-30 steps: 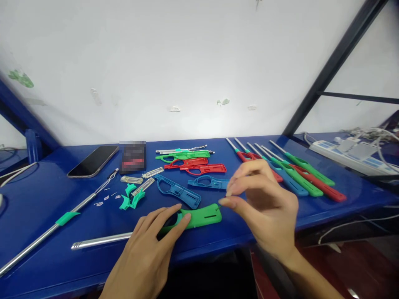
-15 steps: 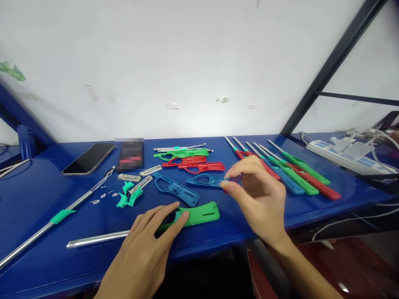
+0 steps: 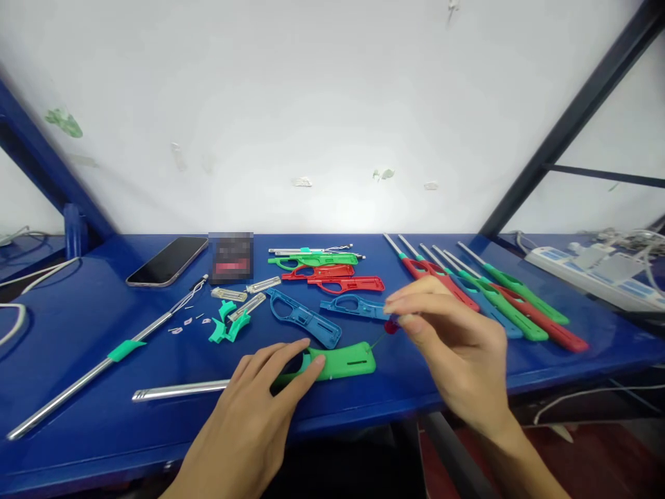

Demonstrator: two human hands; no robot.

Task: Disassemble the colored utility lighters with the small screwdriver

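Observation:
My left hand (image 3: 260, 402) grips a green stick lighter (image 3: 353, 361) flat near the table's front edge, thumb and fingers around the handle. Its silver tube (image 3: 179, 390) sticks out to the left; the trigger area is partly hidden. My right hand (image 3: 457, 339) is closed in a pinch on a small screwdriver (image 3: 391, 326) with a thin shaft and a partly red handle. The shaft slants down to the right end of the green handle, and its tip seems to touch there. Just beyond lie two blue handle halves (image 3: 312, 321).
Finished-looking stick lighters (image 3: 499, 294) lie at right by a power strip (image 3: 587, 270). Red handle halves (image 3: 353, 284) and a green one lie at the back. Left are clear fuel tanks (image 3: 228, 294), teal pieces (image 3: 228, 329), a loose metal tube (image 3: 67, 395) and a phone (image 3: 167, 261).
My right hand has brought the screwdriver down to the end of the green handle; its shaft now shows. My left hand stays on the lighter. The camera view has shifted slightly.

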